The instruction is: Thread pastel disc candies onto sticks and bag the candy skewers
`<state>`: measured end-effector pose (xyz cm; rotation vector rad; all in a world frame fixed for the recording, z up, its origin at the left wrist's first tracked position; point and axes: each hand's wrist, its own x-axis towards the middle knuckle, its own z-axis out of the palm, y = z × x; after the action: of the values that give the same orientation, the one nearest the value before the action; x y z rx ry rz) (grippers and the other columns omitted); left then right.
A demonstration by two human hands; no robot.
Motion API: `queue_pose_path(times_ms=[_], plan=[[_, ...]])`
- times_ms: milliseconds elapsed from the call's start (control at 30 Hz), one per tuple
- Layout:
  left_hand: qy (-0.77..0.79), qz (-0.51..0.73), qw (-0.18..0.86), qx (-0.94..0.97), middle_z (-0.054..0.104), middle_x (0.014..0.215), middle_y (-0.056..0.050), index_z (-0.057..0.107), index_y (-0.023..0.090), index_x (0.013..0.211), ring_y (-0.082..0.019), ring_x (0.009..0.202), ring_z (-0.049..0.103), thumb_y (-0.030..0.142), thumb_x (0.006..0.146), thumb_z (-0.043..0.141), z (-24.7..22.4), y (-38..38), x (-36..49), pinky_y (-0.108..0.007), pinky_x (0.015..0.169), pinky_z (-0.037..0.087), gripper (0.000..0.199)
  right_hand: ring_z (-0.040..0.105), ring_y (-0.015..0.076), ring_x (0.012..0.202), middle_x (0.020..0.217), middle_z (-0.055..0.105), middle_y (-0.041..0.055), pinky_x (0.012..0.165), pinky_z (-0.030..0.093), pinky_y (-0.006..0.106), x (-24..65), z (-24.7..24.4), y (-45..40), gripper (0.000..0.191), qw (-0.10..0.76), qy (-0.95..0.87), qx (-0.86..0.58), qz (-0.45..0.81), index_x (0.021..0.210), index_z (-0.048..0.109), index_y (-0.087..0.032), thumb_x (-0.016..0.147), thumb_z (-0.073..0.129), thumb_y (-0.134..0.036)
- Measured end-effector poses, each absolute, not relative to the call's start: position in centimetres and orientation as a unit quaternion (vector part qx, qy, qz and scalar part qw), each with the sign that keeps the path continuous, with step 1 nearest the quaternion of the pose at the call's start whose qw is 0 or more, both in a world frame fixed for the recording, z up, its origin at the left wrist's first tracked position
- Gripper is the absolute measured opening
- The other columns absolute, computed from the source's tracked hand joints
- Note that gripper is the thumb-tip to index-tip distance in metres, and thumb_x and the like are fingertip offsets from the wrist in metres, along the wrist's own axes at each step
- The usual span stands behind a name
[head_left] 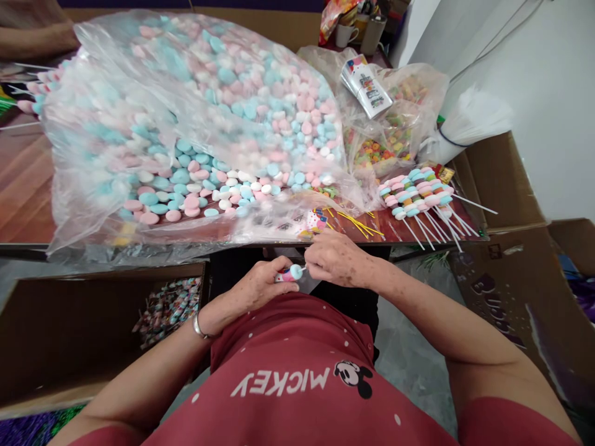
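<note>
In front of my waist, my left hand point(259, 284) is wrapped round a marshmallow skewer point(294, 272). A pale blue piece shows at its end, and printed wrapping covers part of it. The fingers of my right hand point(335, 259) are closed at the white stick that comes out of that end. Just beyond my hands, clear printed bags point(297, 222) lie at the table edge. Yellow twist ties point(360, 224) are scattered beside them. To the right rests a pile of unwrapped skewers point(421, 193) with pink, blue and white pieces on white sticks.
A huge clear bag of marshmallows point(223, 87) spreads over the table point(23, 173). Behind the skewers are bags of coloured ring candy point(379, 145) and a stack of printed bags point(366, 87). A cardboard box point(60, 328) at lower left contains wrapped skewers. Another person's arm point(37, 40) shows at upper left.
</note>
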<state>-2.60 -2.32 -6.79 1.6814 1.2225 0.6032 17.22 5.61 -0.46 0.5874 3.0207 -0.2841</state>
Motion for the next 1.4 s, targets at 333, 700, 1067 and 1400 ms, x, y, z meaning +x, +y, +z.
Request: queue_pose_path(times_ms=[333, 700, 1067, 1400], plan=[[0.506, 0.201, 0.443, 0.712, 0.055, 0.070, 0.005, 0.055, 0.018, 0.092, -0.012, 0.062, 0.047, 0.037, 0.079, 0.069, -6.6, -2.0, -1.8, -0.023, 0.060, 0.036, 0.027, 0.049, 0.0147, 0.066, 0.065, 0.063, 0.0026, 0.067, 0.030, 0.028, 16.7, -1.3, 5.3, 0.021, 0.012, 0.939, 0.263, -0.220, 0.067, 0.064, -0.016, 0.084, 0.050, -0.017], [0.510, 0.174, 0.448, 0.713, 0.040, 0.058, 0.008, 0.050, 0.018, 0.074, -0.009, 0.055, 0.035, 0.037, 0.081, 0.065, -6.6, -1.9, -3.4, -0.022, 0.054, 0.027, 0.026, 0.041, 0.0171, 0.071, 0.063, 0.057, 0.0024, 0.072, 0.026, 0.033, 17.6, -2.3, 5.5, 0.026, -0.110, 0.988, 0.103, -0.045, 0.068, 0.062, -0.017, 0.091, 0.048, -0.018], [0.479, 0.243, 0.258, 0.803, 0.058, 0.071, 0.000, 0.053, 0.019, 0.080, -0.013, 0.060, 0.050, 0.025, 0.087, 0.058, -7.5, -2.2, -2.6, -0.023, 0.057, 0.036, 0.011, 0.040, 0.0089, 0.057, 0.055, 0.045, -0.0052, 0.057, 0.025, 0.024, 17.1, -1.5, 4.2, 0.022, 0.007, 0.804, 0.402, -0.438, 0.059, 0.055, -0.016, 0.080, 0.050, -0.020], [0.462, 0.142, 0.557, 0.675, 0.052, 0.070, 0.003, 0.055, 0.016, 0.084, -0.012, 0.063, 0.043, 0.054, 0.082, 0.061, -2.7, 0.2, -4.4, -0.023, 0.055, 0.032, 0.039, 0.043, 0.0152, 0.070, 0.065, 0.058, 0.0007, 0.072, 0.031, 0.031, 18.5, -0.8, 6.4, 0.025, -0.207, 0.958, 0.182, -0.076, 0.070, 0.058, -0.017, 0.092, 0.047, -0.016]])
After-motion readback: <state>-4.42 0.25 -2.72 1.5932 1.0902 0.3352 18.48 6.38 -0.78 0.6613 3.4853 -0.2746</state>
